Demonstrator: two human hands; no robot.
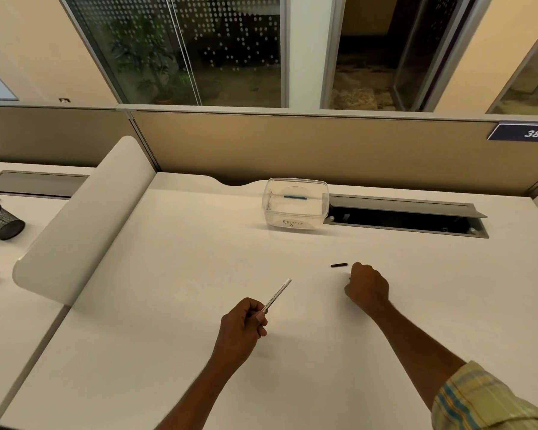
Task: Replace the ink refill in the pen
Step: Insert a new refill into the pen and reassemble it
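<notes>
My left hand [241,324] holds a white pen barrel [278,293] by its lower end, and the barrel points up and to the right above the desk. A short dark pen part [339,265] lies on the white desk [199,352]. My right hand [367,285] rests just to its right with the fingers curled in; whether anything is inside them is hidden. A clear plastic tub [295,204] labelled "recycle" stands at the back of the desk with a thin blue refill [295,197] inside.
An open cable tray [407,217] is sunk into the desk right of the tub. A low curved white divider [84,218] bounds the desk on the left. Beyond it a black mesh cup [0,221] lies tipped over. A tan partition [292,144] closes the back.
</notes>
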